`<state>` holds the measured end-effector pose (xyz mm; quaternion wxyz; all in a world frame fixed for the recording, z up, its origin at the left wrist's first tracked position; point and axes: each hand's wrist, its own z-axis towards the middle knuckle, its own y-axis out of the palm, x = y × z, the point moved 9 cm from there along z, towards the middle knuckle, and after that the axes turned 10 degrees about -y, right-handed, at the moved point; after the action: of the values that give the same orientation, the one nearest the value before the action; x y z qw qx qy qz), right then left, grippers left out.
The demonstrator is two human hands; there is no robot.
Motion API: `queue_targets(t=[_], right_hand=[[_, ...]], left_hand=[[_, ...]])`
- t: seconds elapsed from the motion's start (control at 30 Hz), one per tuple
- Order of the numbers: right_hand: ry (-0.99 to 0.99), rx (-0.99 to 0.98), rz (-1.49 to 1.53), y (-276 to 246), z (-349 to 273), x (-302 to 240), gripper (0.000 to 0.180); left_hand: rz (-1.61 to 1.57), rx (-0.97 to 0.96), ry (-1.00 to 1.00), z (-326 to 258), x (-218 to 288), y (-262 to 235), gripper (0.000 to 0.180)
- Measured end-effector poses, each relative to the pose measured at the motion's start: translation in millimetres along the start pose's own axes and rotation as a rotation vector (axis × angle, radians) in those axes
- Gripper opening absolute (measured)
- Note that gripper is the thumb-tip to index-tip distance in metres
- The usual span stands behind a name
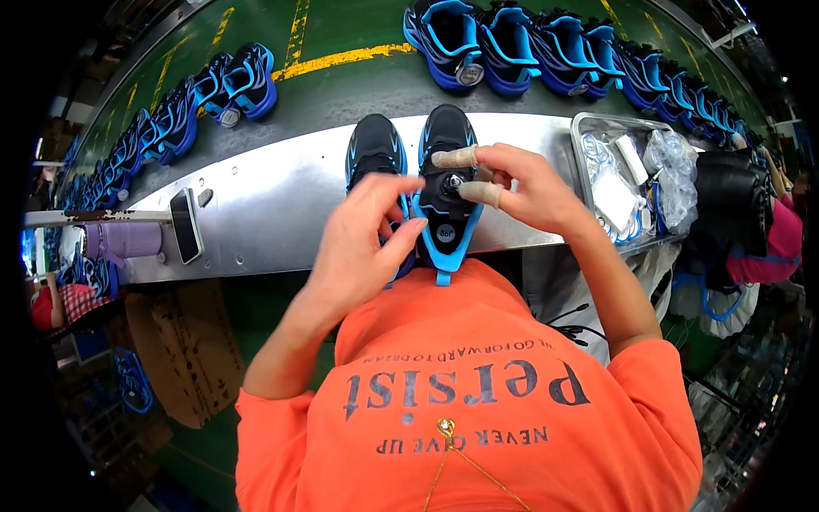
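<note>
Two black sneakers with bright blue trim stand side by side at the bench edge before me, toes pointing away. On the tongue of the right sneaker point(444, 224) sits a small round dial point(453, 182). My right hand point(522, 186) reaches over this shoe, pale covers on its index finger and thumb; the two are apart, close around the dial. Over the left sneaker point(374, 145) hovers my left hand point(363, 235), fingers curved and thumb apart, holding nothing visible. It hides much of that shoe's heel half and is near the right shoe's side.
Rows of similar sneakers point(508, 47) line the green surface beyond the metal bench point(264, 183). A clear tray point(583, 162) of plastic bags and small parts is at right. A phone point(186, 225) and purple cylinder point(128, 241) lie left; a cardboard piece point(188, 350) is below.
</note>
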<state>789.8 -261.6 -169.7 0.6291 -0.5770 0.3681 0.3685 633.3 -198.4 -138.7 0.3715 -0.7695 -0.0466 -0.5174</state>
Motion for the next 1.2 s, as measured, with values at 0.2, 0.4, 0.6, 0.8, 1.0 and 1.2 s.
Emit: queue_targets(t=[0.2, 0.4, 0.6, 0.8, 1.0, 1.2], right_hand=[[-0.289, -0.226, -0.027, 32, -15, -68, 0.015], [0.267, -0.542, 1.053, 83, -39, -39, 0.023], [-0.055, -0.036, -0.145, -21, 6, -5, 0.031], [-0.150, -0.027, -0.211, 14, 0, 23, 0.036], [-0.155, -0.013, -0.187, -5, 4, 12, 0.029], [-0.177, 0.082, -0.040, 2, 4, 46, 0.029]], left_hand=[[0.595, -0.126, 0.277, 19, 31, 32, 0.029], [0.532, 0.082, 0.416, -1, 37, 33, 0.021], [0.402, 0.346, 0.207, 4, 14, -34, 0.024], [0.027, 0.009, 0.053, 1, 6, 11, 0.013], [-0.705, -0.309, -0.541, -9, -53, 82, 0.028], [0.092, 0.259, 0.120, 3, -1, 41, 0.032]])
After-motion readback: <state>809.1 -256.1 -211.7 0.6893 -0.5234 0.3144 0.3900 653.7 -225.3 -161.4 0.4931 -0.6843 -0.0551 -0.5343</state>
